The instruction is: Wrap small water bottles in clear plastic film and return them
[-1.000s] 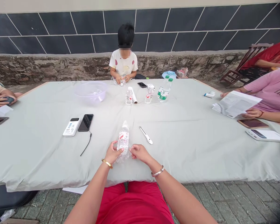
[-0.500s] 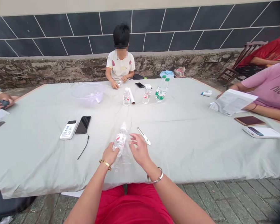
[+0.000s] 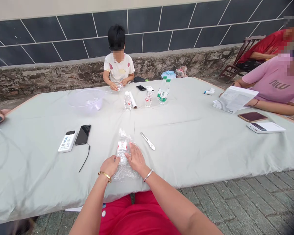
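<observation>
Outdoors, at a cloth-covered table (image 3: 191,147), the left hand (image 3: 109,165) curls at a water bottle (image 3: 122,147) lying between both hands, grip unclear, apparently steadying it; the right hand (image 3: 136,157), fingers outstretched, rests on clear film (image 3: 127,173) alongside, perhaps holding it flat; rightward lies a utility knife (image 3: 148,141), handily near; leftward, a smartphone (image 3: 83,134).

- Right, pink shirt (image 3: 280,85): dark letters on the chest, apparently "NLU".
- Near, wrapped bottle (image 3: 122,147): red-and-white label, print too small to read.
- Far, two small bottles (image 3: 127,103): similar labels, unreadable.
- Far, green-capped bottles (image 3: 163,95): green-and-white labels, unreadable.
- Left, white power bank (image 3: 67,142): blue print, unreadable.
- Right, papers (image 3: 238,97): fine print, unreadable.
</observation>
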A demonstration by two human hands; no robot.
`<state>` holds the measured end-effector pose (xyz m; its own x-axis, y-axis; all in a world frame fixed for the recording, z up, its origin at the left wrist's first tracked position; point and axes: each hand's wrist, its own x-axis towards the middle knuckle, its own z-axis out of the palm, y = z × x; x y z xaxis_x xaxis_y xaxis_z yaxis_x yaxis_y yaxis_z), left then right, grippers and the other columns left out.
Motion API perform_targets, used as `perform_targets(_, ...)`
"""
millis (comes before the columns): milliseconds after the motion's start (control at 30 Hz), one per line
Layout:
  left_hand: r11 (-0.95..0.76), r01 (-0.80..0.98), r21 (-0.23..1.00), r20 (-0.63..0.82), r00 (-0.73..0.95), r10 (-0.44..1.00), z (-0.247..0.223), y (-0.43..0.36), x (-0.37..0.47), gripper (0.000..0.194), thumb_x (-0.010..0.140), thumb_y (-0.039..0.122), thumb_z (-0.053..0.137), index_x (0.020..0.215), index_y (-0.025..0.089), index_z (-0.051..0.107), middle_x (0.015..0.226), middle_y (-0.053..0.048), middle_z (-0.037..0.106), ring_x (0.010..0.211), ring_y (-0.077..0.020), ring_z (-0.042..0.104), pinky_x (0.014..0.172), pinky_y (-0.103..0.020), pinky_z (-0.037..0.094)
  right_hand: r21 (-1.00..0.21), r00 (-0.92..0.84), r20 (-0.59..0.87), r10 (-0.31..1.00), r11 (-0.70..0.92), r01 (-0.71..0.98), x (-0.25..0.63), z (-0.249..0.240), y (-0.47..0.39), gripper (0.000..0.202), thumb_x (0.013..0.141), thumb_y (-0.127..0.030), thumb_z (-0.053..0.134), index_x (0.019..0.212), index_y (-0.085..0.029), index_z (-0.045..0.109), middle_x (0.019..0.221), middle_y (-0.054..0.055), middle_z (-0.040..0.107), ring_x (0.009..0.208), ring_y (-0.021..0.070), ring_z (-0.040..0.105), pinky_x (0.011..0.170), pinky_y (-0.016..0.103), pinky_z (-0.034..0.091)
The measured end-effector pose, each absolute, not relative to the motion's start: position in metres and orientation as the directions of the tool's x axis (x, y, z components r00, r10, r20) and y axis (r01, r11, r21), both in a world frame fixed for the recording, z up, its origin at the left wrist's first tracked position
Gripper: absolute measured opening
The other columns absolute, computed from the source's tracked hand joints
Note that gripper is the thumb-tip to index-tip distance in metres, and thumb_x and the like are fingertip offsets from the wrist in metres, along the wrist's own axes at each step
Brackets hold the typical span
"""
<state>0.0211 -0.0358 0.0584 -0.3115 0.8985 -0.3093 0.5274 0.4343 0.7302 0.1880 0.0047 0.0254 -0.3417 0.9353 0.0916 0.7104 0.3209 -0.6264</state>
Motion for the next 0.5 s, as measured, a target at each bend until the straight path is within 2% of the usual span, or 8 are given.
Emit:
perform_targets(100,0.368,0.627,0.686,-0.156,-0.367,0.917,0.074,-0.027,0.022,0.043,0.078,0.030,0.058,0.118,0.014,0.058,0.110,-0.017,0.064,0.106,-0.0329,0.060,0.091,-0.043,0.043,-0.568,-0.361,0.084,0.929,0.343,0.748,0.188,0.026,0.005,0.062,0.097,-0.049,0.027,0.145,-0.010,0.035,0.149,0.016,0.038,0.141,0.0283,0.028,0.117,0.048,0.020)
perform_targets(200,0.134,0.654,0.745,0.053,-0.258,0.965,0.078,-0.012,0.045,0.048,0.086,0.033,0.050,0.132,0.017,0.050,0.137,-0.017,0.050,0.126,-0.0299,0.048,0.100,-0.041,0.040,-0.542,-0.370,0.095,0.924,0.359,0.760,0.188,0.025,0.005,0.058,0.098,-0.045,0.029,0.144,-0.011,0.037,0.148,0.015,0.041,0.141,0.0280,0.029,0.116,0.048,0.021)
perform_targets(267,0.097,0.657,0.748,0.038,-0.188,0.982,0.075,-0.003,0.060,0.047,0.086,0.042,0.052,0.128,0.022,0.056,0.144,-0.014,0.044,0.133,-0.0319,0.040,0.105,-0.045,0.036,-0.536,-0.374,0.110,0.921,0.372,0.758,0.188,0.024,0.005,0.054,0.098,-0.041,0.031,0.144,-0.013,0.038,0.147,0.013,0.043,0.140,0.0275,0.030,0.115,0.049,0.023)
perform_targets(400,0.240,0.732,0.638,-0.083,-0.244,0.966,0.063,-0.001,0.049,0.058,0.074,0.054,0.064,0.126,0.028,0.057,0.148,-0.013,0.039,0.139,-0.0373,0.027,0.109,-0.056,0.024,-0.535,-0.410,0.097,0.907,0.395,0.747,0.191,0.025,0.006,0.053,0.097,-0.043,0.033,0.143,-0.016,0.040,0.147,0.012,0.041,0.141,0.0268,0.030,0.115,0.049,0.023)
perform_targets(500,0.339,0.708,0.620,-0.125,-0.338,0.933,0.057,-0.008,0.007,0.053,0.079,0.050,0.059,0.125,0.024,0.058,0.141,-0.015,0.047,0.137,-0.0333,0.033,0.110,-0.050,0.026,-0.540,-0.413,0.078,0.907,0.386,0.748,0.191,0.025,0.007,0.054,0.097,-0.046,0.033,0.140,-0.016,0.044,0.149,0.014,0.038,0.142,0.0270,0.028,0.116,0.049,0.020)
